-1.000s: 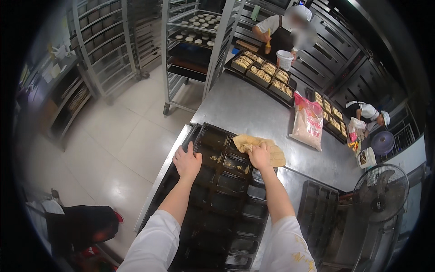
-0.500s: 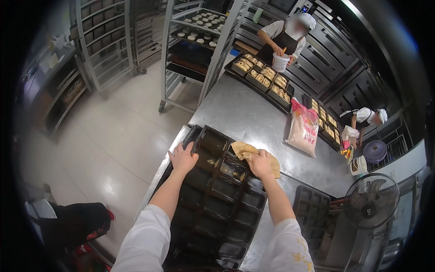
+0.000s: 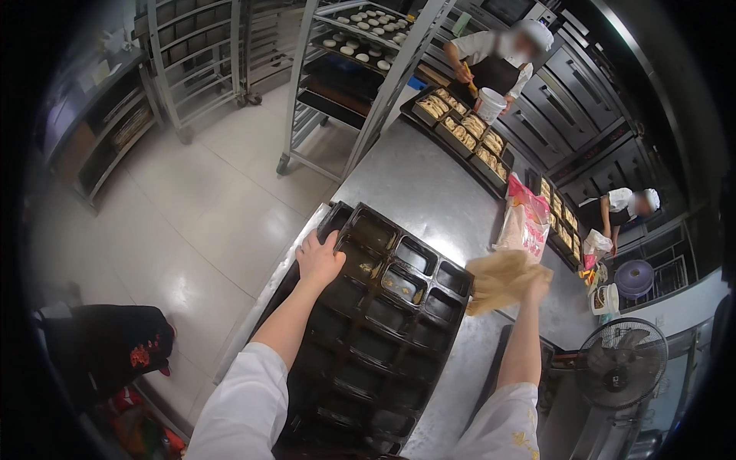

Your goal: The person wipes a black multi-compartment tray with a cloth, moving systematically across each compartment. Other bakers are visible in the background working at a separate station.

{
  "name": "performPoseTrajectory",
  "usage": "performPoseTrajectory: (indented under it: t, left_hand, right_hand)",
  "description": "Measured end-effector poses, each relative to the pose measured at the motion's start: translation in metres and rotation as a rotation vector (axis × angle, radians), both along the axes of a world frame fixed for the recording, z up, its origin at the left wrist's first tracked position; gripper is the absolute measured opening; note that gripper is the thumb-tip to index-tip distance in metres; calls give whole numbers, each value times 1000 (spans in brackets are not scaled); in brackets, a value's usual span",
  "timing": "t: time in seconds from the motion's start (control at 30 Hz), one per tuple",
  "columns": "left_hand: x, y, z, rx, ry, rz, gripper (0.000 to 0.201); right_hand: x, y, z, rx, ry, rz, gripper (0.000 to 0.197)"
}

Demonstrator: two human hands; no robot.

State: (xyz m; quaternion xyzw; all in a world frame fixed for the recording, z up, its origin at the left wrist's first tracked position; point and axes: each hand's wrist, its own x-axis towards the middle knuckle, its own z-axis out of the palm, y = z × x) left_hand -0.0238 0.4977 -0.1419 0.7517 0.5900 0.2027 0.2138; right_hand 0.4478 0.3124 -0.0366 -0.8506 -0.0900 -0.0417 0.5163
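Observation:
A dark multi-cup baking pan (image 3: 360,320), with rows of rectangular wells, lies on the metal table in front of me. My left hand (image 3: 320,261) grips its upper left rim, fingers over the outer edge and thumb inward. Pale crumbs show in one well near the top. Off the pan's right side, my right hand (image 3: 539,284) holds a tan cloth (image 3: 500,280) by one end; the cloth is spread and slightly blurred. Another dark pan (image 3: 331,218) partly shows under the left edge of the first.
Beyond the cloth stands a pink and white bag (image 3: 524,226). Trays of filled loaf tins (image 3: 460,130) line the far table edge, where two co-workers stand. A tray rack (image 3: 360,84) is at the upper left, a fan (image 3: 622,364) at the right. Dark clothing (image 3: 115,345) shows lower left.
My right hand has lifted the cloth off the pan and moved right, beyond its edge. My left hand keeps its hold on the rim. The whole view has shifted slightly.

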Motion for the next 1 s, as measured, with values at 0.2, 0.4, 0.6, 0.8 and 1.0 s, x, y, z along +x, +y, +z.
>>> performPoseTrajectory:
  t: [0.2, 0.4, 0.6, 0.8, 1.0]
  left_hand:
    - [10, -1, 4, 22, -14, 12, 51]
    - [4, 1, 4, 41, -25, 9, 50]
    - [4, 1, 2, 61, -4, 25, 51]
    - [6, 0, 2, -4, -53, -6, 51]
    - [3, 0, 3, -18, -23, -3, 52]
  right_hand:
    - [-79, 28, 19, -427, -61, 520, 58]
    - [-178, 59, -44, -792, -840, 1135, 30]
    - [-192, 86, -21, -1166, -645, 1145, 27]
    - [-169, 79, -30, -1023, -839, 1088, 35]
    - [-182, 82, -17, -1090, -418, 1097, 28]
